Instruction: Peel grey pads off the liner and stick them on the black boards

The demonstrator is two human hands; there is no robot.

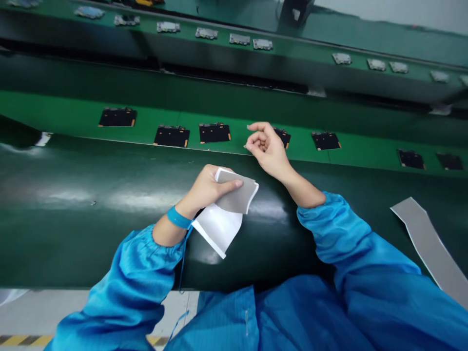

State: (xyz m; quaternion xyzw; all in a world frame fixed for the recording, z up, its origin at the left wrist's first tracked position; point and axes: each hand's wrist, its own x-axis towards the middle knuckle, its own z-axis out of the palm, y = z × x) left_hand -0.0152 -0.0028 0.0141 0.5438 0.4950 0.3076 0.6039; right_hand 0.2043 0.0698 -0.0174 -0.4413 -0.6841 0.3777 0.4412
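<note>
My left hand [215,187] grips a folded strip of grey sheet [237,195] with white edges, thumb on top. The strip's white underside [221,226] hangs below the fingers. A blue band circles that wrist. Over the green belt [256,129], my right hand [268,146] has its thumb and index finger apart and the other fingers curled; I see nothing held in it. It partly hides a black circuit board [284,138] with small copper-coloured patches. Just left of that hand lies another black board [215,133].
More black boards [171,136] lie spaced along the belt to both sides. Several silvery boards [206,33] line a raised track at the back. A long grey strip [431,239] rests on the dark green worktop [91,214] at the right.
</note>
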